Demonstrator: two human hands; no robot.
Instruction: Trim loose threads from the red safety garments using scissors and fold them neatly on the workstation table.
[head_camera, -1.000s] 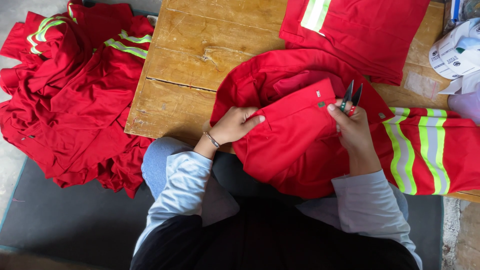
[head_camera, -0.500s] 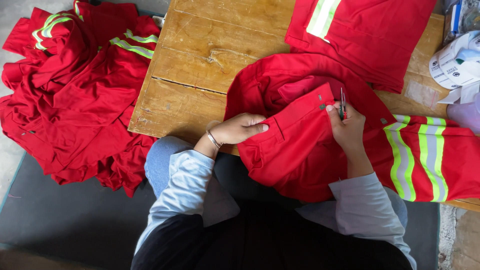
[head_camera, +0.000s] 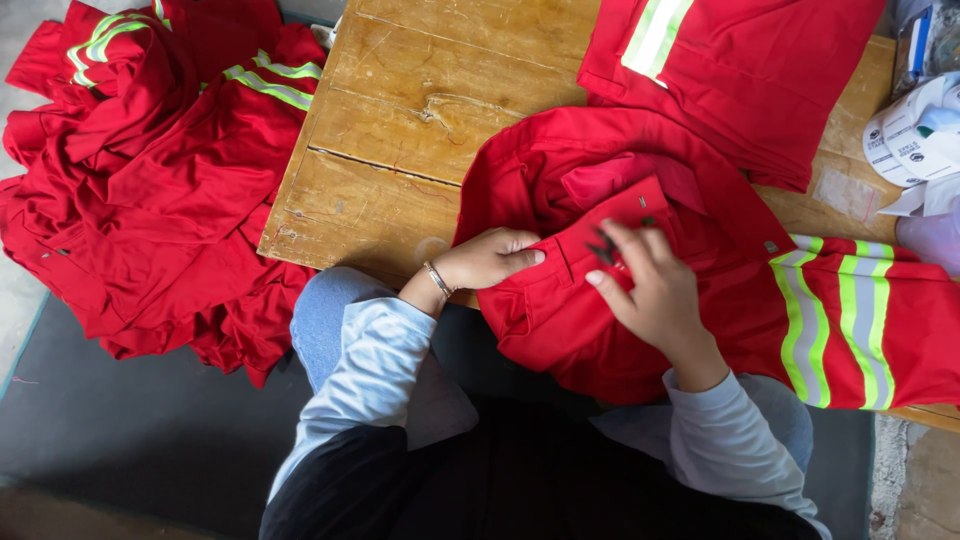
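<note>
Right hand (head_camera: 655, 290) has lowered its snips (head_camera: 603, 247) onto the creased red garment (head_camera: 640, 300).

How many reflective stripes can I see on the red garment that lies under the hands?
2. Both yellow-green stripes with grey centres run side by side across the red garment, right of the right hand: one nearer it, one further right. Folds may hide more.

Worn wooden table (head_camera: 400, 130), dark floor mat (head_camera: 150, 440)
</note>
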